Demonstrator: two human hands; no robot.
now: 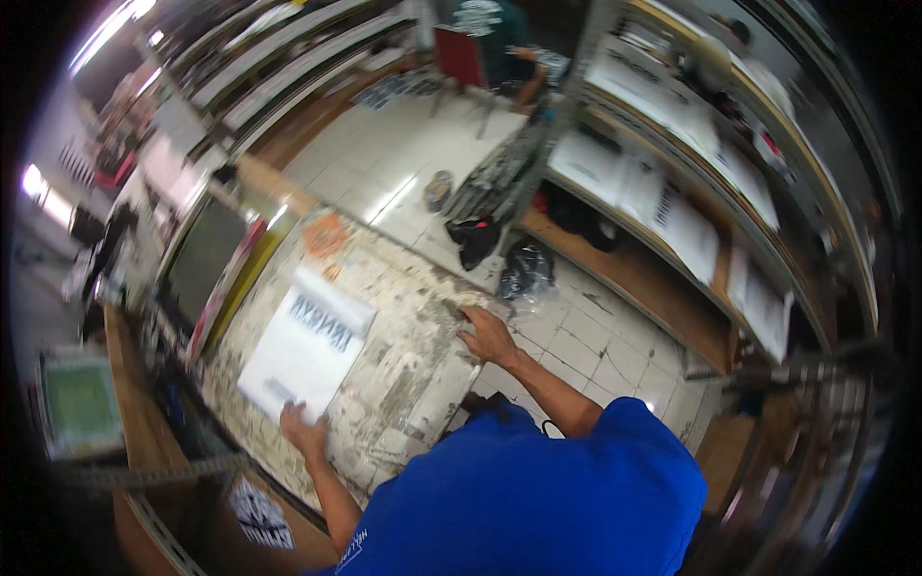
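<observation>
A stack or sheet of white film or paper (305, 357) with dark printed lettering lies on the paint-stained worktable (403, 374); its far end looks raised or curled. My left hand (304, 432) rests at the near edge of the white sheet, fingers apart and touching it. At the table's right edge is my right hand (490, 338), its fingers spread on the worn tabletop and nothing in them. The sheet lies to the left of this hand, apart from it.
Framed screens (206, 259) lean at the table's left. An orange stain (325, 235) marks the far corner. Shelves (634, 278) with white printed sheets stand right. A black plastic bag (526, 269) and a can (438, 190) are on the floor. Another person (499, 48) sits far back.
</observation>
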